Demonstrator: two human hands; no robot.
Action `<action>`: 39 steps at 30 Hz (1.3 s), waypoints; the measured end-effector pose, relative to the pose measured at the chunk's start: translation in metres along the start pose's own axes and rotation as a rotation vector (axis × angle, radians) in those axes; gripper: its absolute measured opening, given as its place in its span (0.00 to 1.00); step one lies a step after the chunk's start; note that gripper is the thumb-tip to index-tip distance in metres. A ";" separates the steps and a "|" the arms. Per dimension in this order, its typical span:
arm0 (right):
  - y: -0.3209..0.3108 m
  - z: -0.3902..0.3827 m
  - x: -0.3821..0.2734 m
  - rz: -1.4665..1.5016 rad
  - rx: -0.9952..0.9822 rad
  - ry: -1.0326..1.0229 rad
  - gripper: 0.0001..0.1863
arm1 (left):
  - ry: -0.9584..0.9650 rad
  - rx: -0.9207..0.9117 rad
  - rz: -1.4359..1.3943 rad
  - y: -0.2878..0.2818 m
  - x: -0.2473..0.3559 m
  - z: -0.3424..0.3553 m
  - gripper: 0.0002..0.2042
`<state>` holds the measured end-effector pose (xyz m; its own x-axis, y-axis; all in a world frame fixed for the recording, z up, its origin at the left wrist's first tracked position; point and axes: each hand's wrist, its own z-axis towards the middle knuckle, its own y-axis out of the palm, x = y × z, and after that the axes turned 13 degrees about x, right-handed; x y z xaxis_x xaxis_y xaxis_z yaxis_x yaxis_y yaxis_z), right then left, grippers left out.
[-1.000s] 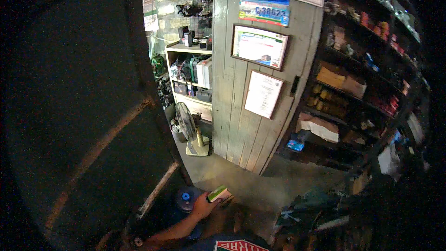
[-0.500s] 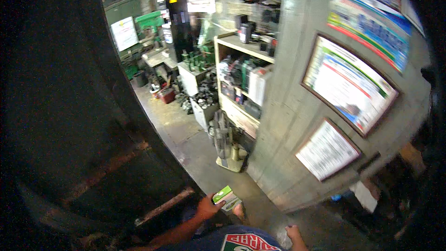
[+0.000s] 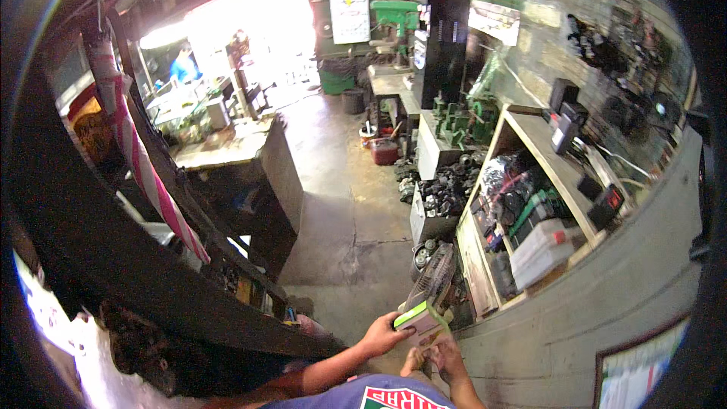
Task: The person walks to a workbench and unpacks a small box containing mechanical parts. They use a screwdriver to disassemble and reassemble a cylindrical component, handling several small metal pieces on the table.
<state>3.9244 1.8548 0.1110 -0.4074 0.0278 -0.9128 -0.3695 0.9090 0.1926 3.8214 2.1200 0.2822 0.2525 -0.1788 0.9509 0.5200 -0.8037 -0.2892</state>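
A small white carton box [image 3: 428, 327] with a bright green edge is held in front of my body, tilted. My left hand [image 3: 384, 335] grips its left side, the thumb lying over the front. At the box's lower right edge, my right hand [image 3: 450, 360] has its fingers closed on it; part of those fingers is hidden. Just beyond the box stands a fan [image 3: 436, 273] with a round wire guard.
On the right are a wooden shelf [image 3: 545, 144] with tool cases and a grey wall panel [image 3: 575, 326]. Metal parts [image 3: 439, 195] fill a bin ahead. A workbench [image 3: 227, 148] stands left of the concrete aisle [image 3: 333, 220]; a green drill press [image 3: 395, 15] is farther back.
My view has swung left, from the panel with framed papers to the aisle. My right hand has come up from my side to the box, which my left hand still holds.
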 end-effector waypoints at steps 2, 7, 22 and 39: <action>0.013 0.042 -0.046 0.198 -0.137 0.108 0.32 | -0.079 -0.048 0.024 0.012 0.007 0.035 0.33; 0.039 0.123 -0.156 0.365 -0.190 0.210 0.41 | -0.009 -0.133 -0.034 0.027 0.025 0.141 0.32; 0.094 0.331 -0.148 0.295 -0.077 0.355 0.38 | -1.104 -0.096 -0.885 -0.017 -0.099 0.334 0.20; 0.467 0.644 -0.214 -0.261 -0.541 0.253 0.30 | -0.117 0.103 0.249 -0.308 -0.024 0.591 0.32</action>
<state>4.3771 2.5412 0.1644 -0.4074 -0.3242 -0.8538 -0.8241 0.5334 0.1907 4.1368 2.7073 0.2834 0.4724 -0.2919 0.8317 0.5084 -0.6806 -0.5276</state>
